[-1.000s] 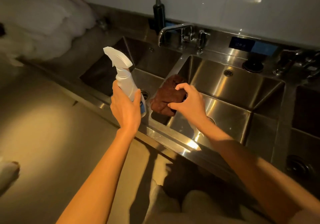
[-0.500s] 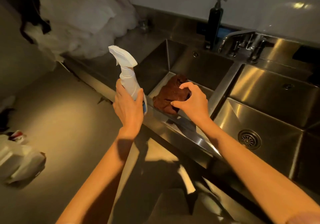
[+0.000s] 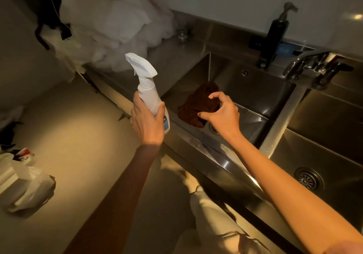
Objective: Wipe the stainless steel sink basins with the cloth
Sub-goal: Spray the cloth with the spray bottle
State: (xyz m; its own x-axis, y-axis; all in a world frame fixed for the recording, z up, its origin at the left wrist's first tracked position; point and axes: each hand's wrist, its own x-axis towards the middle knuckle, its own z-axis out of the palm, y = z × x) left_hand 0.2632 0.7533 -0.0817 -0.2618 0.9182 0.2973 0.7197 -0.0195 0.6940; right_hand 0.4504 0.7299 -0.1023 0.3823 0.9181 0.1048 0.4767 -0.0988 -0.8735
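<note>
My right hand (image 3: 223,114) grips a dark brown cloth (image 3: 196,104) and holds it over the left stainless steel basin (image 3: 253,94), above the near-left part by the drain. My left hand (image 3: 148,121) is closed around a white spray bottle (image 3: 147,85), upright, nozzle pointing left, just outside the basin's front rim. A second basin (image 3: 322,141) with a round drain (image 3: 308,178) lies to the right, past a steel divider (image 3: 282,116).
A faucet (image 3: 314,63) and a dark soap dispenser (image 3: 275,35) stand behind the basins. A heap of white bags (image 3: 110,24) fills the counter at the back left. More white bags (image 3: 25,187) lie on the floor at the left.
The view has swung left and moved closer. The cloth in my right hand went from over the divider to over the left basin. The spray bottle stays held upright.
</note>
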